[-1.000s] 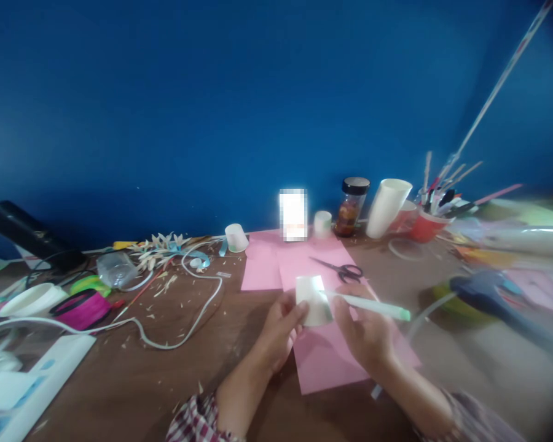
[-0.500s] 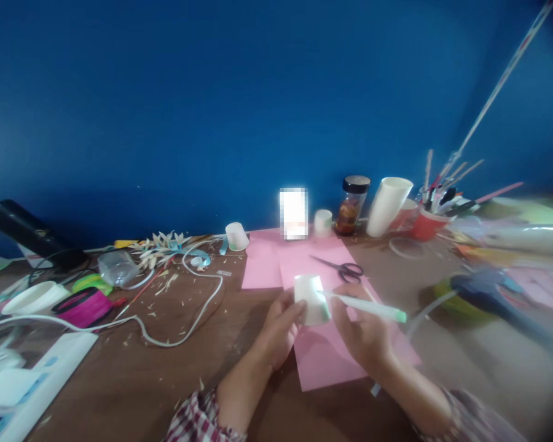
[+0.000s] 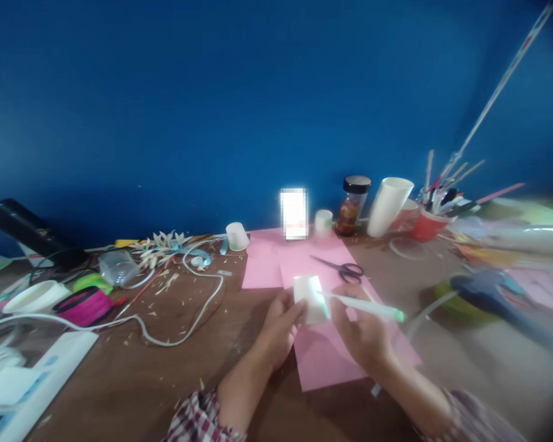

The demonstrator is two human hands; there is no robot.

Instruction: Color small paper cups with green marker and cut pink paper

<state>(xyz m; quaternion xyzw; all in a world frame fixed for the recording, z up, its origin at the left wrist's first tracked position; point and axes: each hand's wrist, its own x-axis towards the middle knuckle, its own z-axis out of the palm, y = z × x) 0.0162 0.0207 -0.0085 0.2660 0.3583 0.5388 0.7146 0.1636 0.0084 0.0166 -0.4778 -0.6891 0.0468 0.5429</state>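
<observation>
So our left hand had its fingers pinching the small white cup above the pink paper, our right hand gripped the green-ended marker beside it, and with one edge greenish we probably had loads left

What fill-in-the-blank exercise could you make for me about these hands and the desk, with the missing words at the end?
1. The left hand holds a small, pale tapered piece coloured ____.
2. The right hand holds a slim, white pen-like tool with a ____ end.
3. The dark-handled scissors lie on a flat sheet of ____ paper.
4. The plain, flat wall behind the brown table is ____.

Missing words: white; green; pink; blue.
</observation>
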